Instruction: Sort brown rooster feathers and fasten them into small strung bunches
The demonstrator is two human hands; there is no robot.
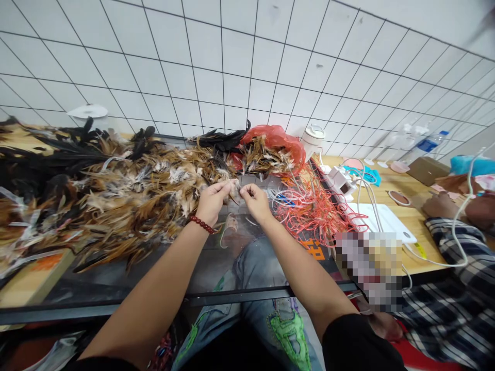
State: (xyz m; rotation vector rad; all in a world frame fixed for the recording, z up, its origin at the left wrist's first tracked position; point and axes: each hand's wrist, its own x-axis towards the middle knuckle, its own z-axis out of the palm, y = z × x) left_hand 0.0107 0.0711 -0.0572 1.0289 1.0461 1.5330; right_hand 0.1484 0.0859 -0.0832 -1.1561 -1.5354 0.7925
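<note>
My left hand [212, 202], with a beaded bracelet [203, 223] on its wrist, pinches a small pale feather [234, 189] between thumb and fingers. Just to its right, my right hand [255, 201] is closed in a pinch close to the feather's edge; what lies between those fingertips is too small to make out. A large heap of brown, white and black feathers [143, 193] spreads beside my left hand. Beyond both hands, a red plastic bag [276, 135] holds more brown feathers. Tangled red and white strands [313, 208] lie right of my right hand.
A dark glossy tabletop [216, 273] is under my forearms. At the right stand a white lidded cup [312, 138], a white charger [342, 180], a white flat box [382, 219], cables and a water bottle [429, 145]. Another person's plaid sleeve [448, 242] is at the far right.
</note>
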